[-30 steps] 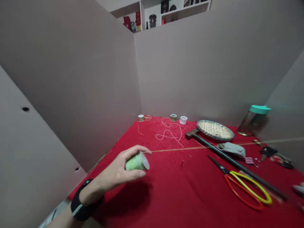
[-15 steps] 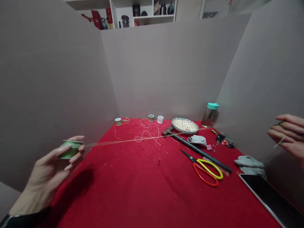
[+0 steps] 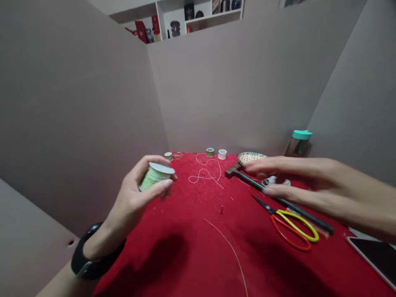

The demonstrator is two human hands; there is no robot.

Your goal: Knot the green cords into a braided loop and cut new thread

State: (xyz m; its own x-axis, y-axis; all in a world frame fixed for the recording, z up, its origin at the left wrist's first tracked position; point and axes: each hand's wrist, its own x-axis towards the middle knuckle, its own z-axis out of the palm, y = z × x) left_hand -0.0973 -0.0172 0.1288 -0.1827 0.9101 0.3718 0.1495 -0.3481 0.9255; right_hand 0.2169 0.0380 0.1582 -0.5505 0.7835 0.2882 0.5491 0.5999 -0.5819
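Observation:
My left hand (image 3: 136,198) grips a light green thread spool (image 3: 154,175) above the left part of the red tablecloth (image 3: 192,255). A black band sits on that wrist. My right hand (image 3: 278,175) reaches in from the right with fingers stretched out, hovering over a black-handled hammer (image 3: 247,178) and a small grey cloth, holding nothing that I can see. A loose pale thread (image 3: 230,247) lies curved on the cloth toward the front edge. Scissors (image 3: 291,225) with yellow and orange handles lie below my right hand.
A small nail (image 3: 222,209) stands in the cloth's middle. At the back are small spools (image 3: 210,152), a white loop of string (image 3: 206,173), a woven dish (image 3: 249,156) and a teal-lidded jar (image 3: 299,142). A dark phone (image 3: 375,255) lies at the right. Grey panels wall in three sides.
The taut thread between my hands has gone slack and now lies on the cloth. My left hand brought the spool inward; my right hand swung in over the hammer.

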